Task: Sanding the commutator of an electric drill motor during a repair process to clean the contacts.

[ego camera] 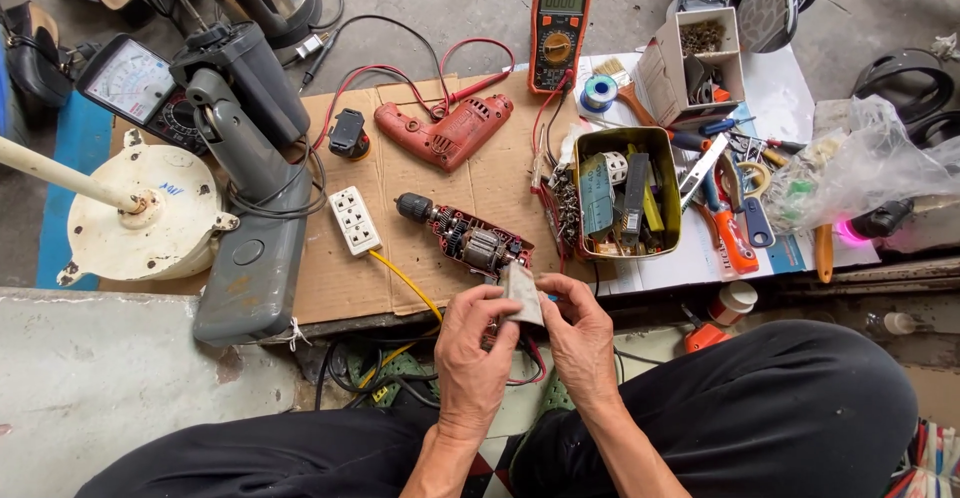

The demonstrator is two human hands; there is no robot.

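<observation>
Small grey folded sheet (522,293), light, thin and bendable by the look, pinched between left hand (475,353) and right hand (580,343) above opened drill motor (478,243); best gripped along edges.

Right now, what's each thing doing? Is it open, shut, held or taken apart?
left hand: holding the grey folded piece
right hand: holding it too
grey folded piece: held, folded
drill motor: bare, casing off
red drill casing: lying empty
yellow tin: open, full
power strip: nothing plugged in

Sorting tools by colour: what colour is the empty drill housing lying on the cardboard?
Red: the pistol-shaped plastic drill housing shows best in the head view, on the brown cardboard sheet.
</observation>
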